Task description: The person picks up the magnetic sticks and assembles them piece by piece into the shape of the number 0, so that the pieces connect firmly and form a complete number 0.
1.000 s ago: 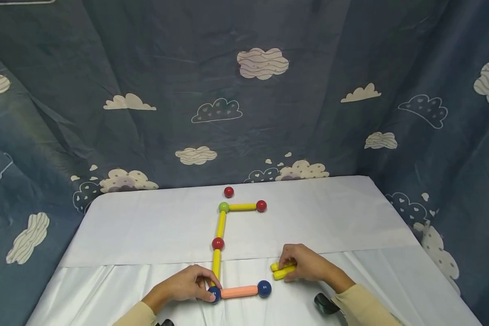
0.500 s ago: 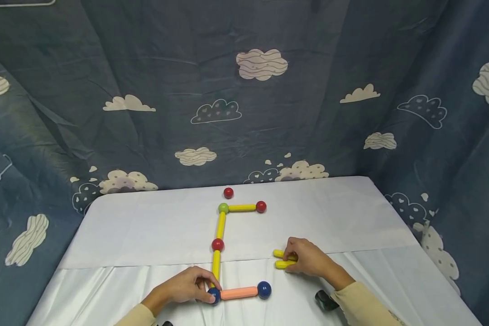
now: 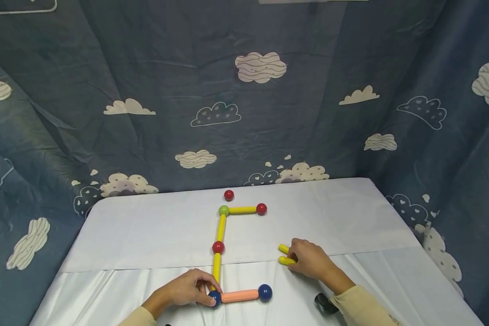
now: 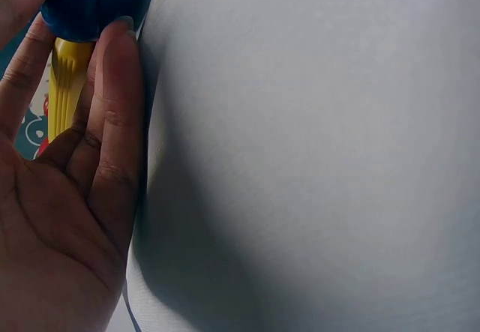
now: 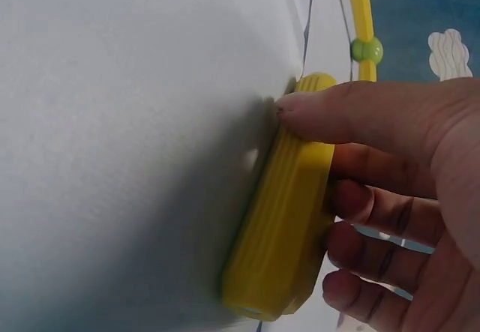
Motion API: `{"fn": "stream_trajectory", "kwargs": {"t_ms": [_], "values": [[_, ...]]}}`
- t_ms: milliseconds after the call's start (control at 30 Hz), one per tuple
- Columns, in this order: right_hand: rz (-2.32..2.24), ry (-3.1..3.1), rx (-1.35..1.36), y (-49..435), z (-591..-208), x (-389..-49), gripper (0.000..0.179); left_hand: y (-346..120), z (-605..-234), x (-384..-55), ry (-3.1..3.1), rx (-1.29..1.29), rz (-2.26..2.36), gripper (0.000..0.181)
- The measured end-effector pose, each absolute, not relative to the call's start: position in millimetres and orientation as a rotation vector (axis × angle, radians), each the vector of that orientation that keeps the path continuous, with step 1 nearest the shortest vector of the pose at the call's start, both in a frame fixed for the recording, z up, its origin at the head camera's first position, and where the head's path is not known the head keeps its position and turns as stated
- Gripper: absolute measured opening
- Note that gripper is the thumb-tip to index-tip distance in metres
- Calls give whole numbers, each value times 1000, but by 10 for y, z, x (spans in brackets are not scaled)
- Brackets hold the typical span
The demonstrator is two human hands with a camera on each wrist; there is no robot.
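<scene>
At the near end of a chain of rods and balls, my left hand (image 3: 187,289) holds a blue ball (image 3: 215,299) between thumb and fingers. A yellow rod (image 3: 216,267) runs from it to a red ball (image 3: 218,247), then another yellow rod (image 3: 221,227) leads to a green ball (image 3: 224,210). A pink rod (image 3: 239,295) joins the held ball to a second blue ball (image 3: 265,293). To the right, my right hand (image 3: 311,260) grips two yellow rods (image 3: 286,261), their tips slightly apart. In the right wrist view, the thumb presses on one yellow rod (image 5: 277,219).
From the green ball, a yellow rod (image 3: 242,210) reaches right to a red ball (image 3: 261,208). A loose red ball (image 3: 228,195) lies behind them. White cloth (image 3: 146,235) covers the table, and a dark cloud-print curtain (image 3: 301,113) surrounds it.
My right hand has moved away from me and slightly right with the two yellow rods, whose tips have spread apart. The left hand keeps its hold on the blue ball.
</scene>
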State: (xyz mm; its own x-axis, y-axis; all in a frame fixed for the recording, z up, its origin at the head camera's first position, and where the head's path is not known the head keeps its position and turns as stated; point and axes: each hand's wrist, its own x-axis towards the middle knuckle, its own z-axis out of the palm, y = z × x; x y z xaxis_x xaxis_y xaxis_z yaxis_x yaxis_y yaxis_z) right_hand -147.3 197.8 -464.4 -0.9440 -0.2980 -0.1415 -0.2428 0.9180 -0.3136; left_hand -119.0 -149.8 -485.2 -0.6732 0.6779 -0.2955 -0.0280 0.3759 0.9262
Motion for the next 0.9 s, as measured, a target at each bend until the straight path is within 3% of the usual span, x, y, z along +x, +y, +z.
{"fn": "stream_trajectory", "kwargs": {"t_ms": [667, 900], "values": [[-759, 2703, -455, 1938, -4576, -1601, 17, -1499, -4849, -1192, 1968, 521, 1324, 21], [-915, 2618, -404, 1917, -4660, -1631, 35, -1496, -4865, -1182, 1962, 563, 1340, 21]]}}
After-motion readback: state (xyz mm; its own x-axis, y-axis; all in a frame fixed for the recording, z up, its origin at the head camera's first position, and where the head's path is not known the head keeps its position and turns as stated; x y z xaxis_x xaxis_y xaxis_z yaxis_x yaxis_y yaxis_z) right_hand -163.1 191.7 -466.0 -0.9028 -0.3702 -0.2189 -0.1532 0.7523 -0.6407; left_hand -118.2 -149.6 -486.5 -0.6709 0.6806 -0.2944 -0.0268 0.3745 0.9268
